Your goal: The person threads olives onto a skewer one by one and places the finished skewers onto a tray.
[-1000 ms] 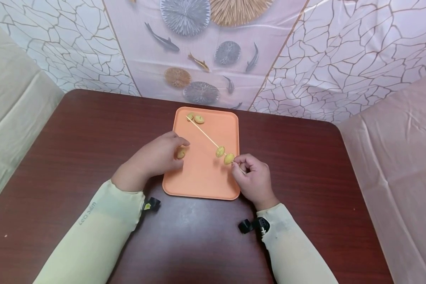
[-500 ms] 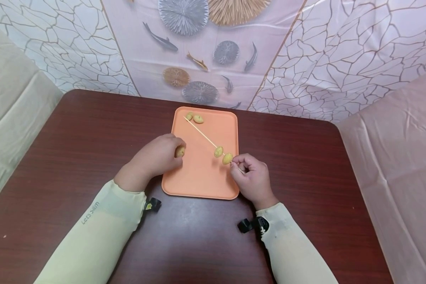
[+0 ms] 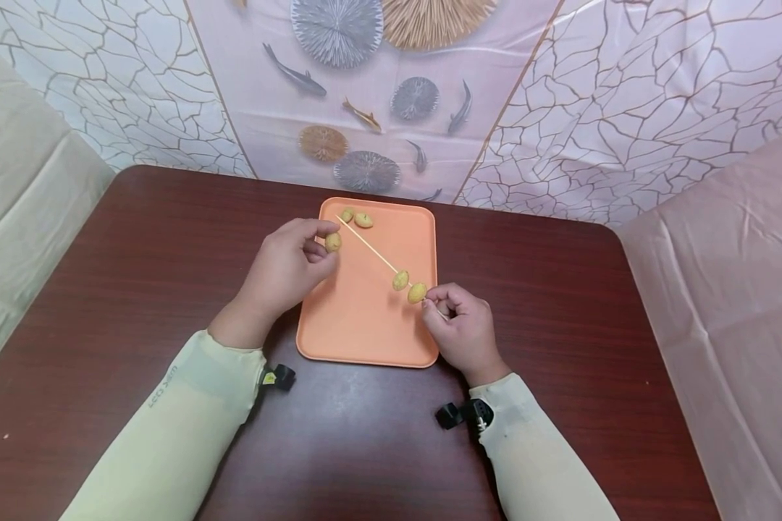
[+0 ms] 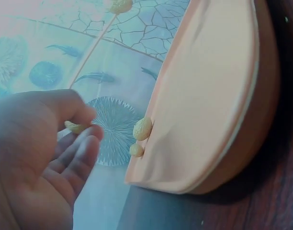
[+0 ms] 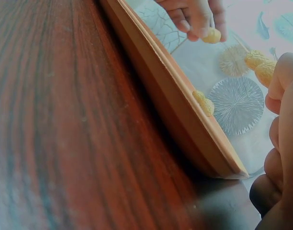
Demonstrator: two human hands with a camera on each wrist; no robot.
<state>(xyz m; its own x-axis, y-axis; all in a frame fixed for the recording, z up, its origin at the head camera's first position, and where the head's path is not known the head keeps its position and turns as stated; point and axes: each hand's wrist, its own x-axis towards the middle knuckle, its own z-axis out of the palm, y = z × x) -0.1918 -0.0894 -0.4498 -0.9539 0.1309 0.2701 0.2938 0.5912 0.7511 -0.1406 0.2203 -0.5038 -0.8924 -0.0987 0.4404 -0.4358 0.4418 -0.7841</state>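
Observation:
In the head view my left hand pinches a small yellow fruit between thumb and fingers, held above the tray's left side. My right hand grips the near end of a thin wooden skewer, which slants up and left over the orange tray. Two yellow fruits, one farther along and one beside my right fingertips, are threaded on that skewer. Its bare tip reaches near the held fruit. Two more fruits, a left one and a right one, lie at the tray's far left corner.
A dark red-brown table carries the tray. Patterned cloth hangs behind its far edge, with plain cloth on both sides. Both wrists wear small black cameras, one on the left and one on the right.
My left hand has taken hold of the fruit at the tray's left side and lifted it toward the skewer's tip. My right hand and the skewer have hardly moved.

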